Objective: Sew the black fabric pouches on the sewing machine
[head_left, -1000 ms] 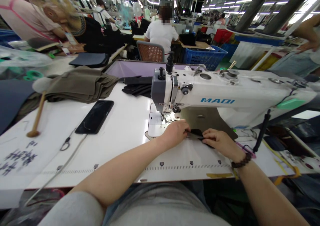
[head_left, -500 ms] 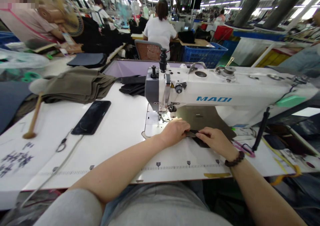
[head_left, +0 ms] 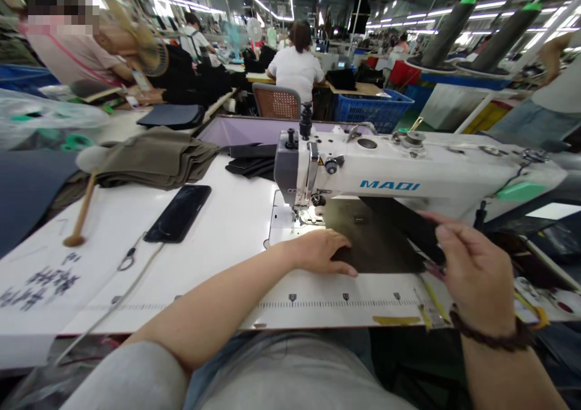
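One flat olive cloth panel (head_left: 381, 246), straight-edged, under left hand (head_left: 321, 251).

The white counter (head_left: 236, 216), ruler marks (head_left: 318, 305) along its front edge, carries a sewing machine (head_left: 390, 155), a brown fabric panel (head_left: 376, 249) partly beneath the machine's arm, a black phone (head_left: 178, 214) and stacked olive cloth (head_left: 158, 155).
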Demonstrator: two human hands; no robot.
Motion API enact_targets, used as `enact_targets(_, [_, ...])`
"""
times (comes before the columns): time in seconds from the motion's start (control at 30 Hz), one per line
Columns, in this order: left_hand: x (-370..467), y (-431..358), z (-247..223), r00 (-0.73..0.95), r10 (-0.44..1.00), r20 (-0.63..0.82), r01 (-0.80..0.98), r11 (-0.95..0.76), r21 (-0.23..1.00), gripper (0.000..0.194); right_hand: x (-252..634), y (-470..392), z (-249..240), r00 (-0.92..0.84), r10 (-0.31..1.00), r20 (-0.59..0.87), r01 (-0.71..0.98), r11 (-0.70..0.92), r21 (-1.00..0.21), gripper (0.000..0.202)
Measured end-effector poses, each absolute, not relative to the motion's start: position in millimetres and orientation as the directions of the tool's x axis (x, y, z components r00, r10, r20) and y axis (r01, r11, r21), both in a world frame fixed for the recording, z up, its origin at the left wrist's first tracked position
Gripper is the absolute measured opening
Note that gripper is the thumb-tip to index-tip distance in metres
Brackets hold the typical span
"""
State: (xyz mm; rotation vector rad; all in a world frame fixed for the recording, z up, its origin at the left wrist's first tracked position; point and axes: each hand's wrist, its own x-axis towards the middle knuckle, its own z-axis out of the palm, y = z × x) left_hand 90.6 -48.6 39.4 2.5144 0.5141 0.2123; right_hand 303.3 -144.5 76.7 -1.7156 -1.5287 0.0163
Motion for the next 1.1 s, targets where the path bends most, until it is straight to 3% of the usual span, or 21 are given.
enact_targets(0.13, [84, -59, 49, 0.847, 0.530, -0.032, 0.346, -0.504, 0.791, 0.051, 242, -179, 74, -0.223, 0.854, 0.469, 0.776, 0.447, -0.444, 0.012])
enact_targets(0.27, [67, -85, 49, 0.740, 0.668, -0.080, 0.351, -0.282, 0.893, 0.043, 199, -192, 63, -0.434, 0.879, 0.199, 0.670, 0.463, -0.580, 0.018])
enact_targets(0.37, [40, -104, 47, 0.651, 0.752, -0.101, 0.451, -0.276, 0.849, 0.073, 191, -193, 68, -0.625, 0.781, -0.005, 0.564, 0.447, -0.695, 0.017])
enact_targets(0.43, [13, -113, 46, 0.632, 0.770, -0.094, 0.467, -0.280, 0.839, 0.080, 198, -185, 65, -0.588, 0.809, 0.020, 0.570, 0.431, -0.700, 0.022])
enact_targets(0.53, [-33, -118, 41, 0.565, 0.820, -0.086, 0.478, -0.241, 0.845, 0.078, 226, -155, 36, -0.326, 0.930, 0.170, 0.792, 0.367, -0.488, 0.031])
enact_targets(0.6, [-60, -118, 34, 0.427, 0.899, -0.102, 0.558, -0.173, 0.812, 0.075, 253, -129, 11, -0.269, 0.948, 0.172, 0.916, 0.307, -0.258, 0.037])
enact_targets(0.67, [-81, -116, 27, 0.289, 0.954, -0.085, 0.663, -0.135, 0.736, 0.074, 280, -106, -8, -0.269, 0.950, 0.157, 0.952, 0.287, -0.106, 0.038])
enact_targets(0.77, [-100, -116, 22, 0.223, 0.965, 0.136, 0.809, -0.261, 0.527, 0.071, 300, -94, -9, -0.308, 0.929, 0.206, 0.951, 0.308, 0.034, 0.041])
enact_targets(0.87, [-110, -120, 25, 0.384, 0.880, 0.281, 0.846, -0.457, 0.274, 0.059, 282, -107, 11, -0.444, 0.868, 0.223, 0.890, 0.457, -0.006, 0.043])
enact_targets(0.93, [-114, -126, 27, 0.577, 0.797, 0.181, 0.770, -0.604, 0.206, 0.058, 256, -121, 22, -0.609, 0.784, 0.118, 0.777, 0.620, -0.109, 0.045])
enact_targets(1.0, [-113, -132, 27, 0.722, 0.692, 0.027, 0.671, -0.709, 0.217, 0.069, 229, -131, 26, -0.691, 0.720, 0.064, 0.704, 0.690, -0.171, 0.051])
enact_targets(1.1, [-109, -142, 26, 0.779, 0.614, -0.126, 0.624, -0.743, 0.242, 0.081, 204, -137, 22, -0.758, 0.651, 0.042, 0.621, 0.740, -0.259, 0.060])
